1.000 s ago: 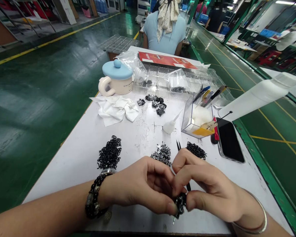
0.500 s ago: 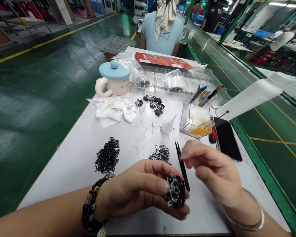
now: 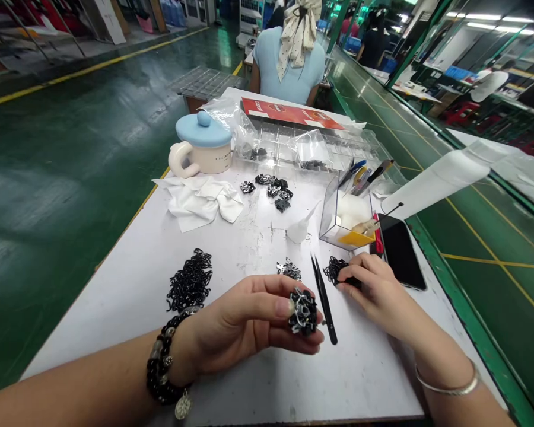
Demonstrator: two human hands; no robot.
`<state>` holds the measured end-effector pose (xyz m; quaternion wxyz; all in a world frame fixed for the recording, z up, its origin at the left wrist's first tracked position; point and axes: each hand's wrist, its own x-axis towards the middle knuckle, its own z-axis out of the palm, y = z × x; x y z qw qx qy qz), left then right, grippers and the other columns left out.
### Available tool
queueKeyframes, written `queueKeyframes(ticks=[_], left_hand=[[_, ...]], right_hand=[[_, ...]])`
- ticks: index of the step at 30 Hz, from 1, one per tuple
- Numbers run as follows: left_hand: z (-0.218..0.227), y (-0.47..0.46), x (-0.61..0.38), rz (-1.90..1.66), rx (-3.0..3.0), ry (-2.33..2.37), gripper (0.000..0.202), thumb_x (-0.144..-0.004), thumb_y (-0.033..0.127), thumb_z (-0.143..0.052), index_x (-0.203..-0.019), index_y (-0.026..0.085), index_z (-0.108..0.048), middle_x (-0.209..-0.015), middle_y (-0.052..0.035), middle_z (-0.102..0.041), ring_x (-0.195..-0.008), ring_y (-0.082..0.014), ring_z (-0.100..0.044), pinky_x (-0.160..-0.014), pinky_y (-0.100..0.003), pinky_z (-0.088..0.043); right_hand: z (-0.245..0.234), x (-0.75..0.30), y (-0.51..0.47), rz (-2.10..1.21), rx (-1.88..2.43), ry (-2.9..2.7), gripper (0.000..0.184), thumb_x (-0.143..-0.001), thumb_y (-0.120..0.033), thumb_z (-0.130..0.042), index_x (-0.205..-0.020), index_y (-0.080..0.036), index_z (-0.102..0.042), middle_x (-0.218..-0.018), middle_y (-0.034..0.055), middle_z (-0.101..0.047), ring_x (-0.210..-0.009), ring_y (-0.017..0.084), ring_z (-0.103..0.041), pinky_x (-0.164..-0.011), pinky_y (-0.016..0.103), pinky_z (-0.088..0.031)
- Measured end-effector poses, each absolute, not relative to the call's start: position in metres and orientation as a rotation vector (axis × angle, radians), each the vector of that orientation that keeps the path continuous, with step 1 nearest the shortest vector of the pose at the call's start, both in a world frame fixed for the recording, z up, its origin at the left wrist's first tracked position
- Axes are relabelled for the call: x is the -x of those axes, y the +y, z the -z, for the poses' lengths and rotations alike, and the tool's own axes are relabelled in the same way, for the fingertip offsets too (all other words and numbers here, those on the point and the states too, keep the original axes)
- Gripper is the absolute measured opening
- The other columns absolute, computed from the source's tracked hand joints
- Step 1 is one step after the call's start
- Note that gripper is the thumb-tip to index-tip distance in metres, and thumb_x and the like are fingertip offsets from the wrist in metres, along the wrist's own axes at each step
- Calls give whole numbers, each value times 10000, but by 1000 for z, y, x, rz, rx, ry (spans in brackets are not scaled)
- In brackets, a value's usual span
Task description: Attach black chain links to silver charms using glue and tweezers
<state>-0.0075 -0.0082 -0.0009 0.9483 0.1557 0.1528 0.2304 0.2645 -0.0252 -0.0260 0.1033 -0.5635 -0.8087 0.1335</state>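
On the table, far left, lies a heap of black links. Right of it the left hand, palm turned up, pinches a black-and-silver clump between thumb and fingers. Black tweezers sit just right of the clump. Further right, the right hand lies palm down, its fingertips curled onto a small black pile; I cannot tell if it grips anything.

Tweezers left of parts pile
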Motion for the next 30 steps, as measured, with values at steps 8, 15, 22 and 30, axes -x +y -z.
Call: queueKeyframes(ticks=[8,15,22,30], left_hand=[[-1,-7,8,-478,-331,329,239,-674,170,-746,-893,91,-694,-850,-85,-733,-732,-175,-710,-733,-279,-582],[0,-6,7,-477,-324,347,242,-659,170,-757,-882,100,-695,-836,-81,-735,-719,-172,-712,-741,-284,-581],[1,-7,7,-500,-328,358,254,-650,172,-757,-881,91,-690,-824,-86,-728,-713,-170,-707,-740,-293,-580],[-1,-6,7,-522,-359,369,241,-672,167,-733,-887,78,-669,-812,-87,-711,-736,-157,-692,-749,-273,-572]], right_hand=[[27,-262,-26,-485,1694,-2273,74,-873,-244,-497,-821,-225,-547,-870,44,-524,-814,208,-476,-766,400,-360],[21,-271,-30,-699,1653,-1922,113,-889,-317,-506,-830,-223,-521,-799,16,-537,-753,162,-482,-714,326,-388],[27,-274,-28,-838,1610,-1607,160,-871,-371,-541,-837,-214,-547,-856,34,-595,-787,159,-532,-677,288,-421],[16,-263,-32,-1010,1479,-1492,122,-844,-332,-603,-781,-232,-572,-707,-21,-506,-654,94,-457,-588,216,-383]])
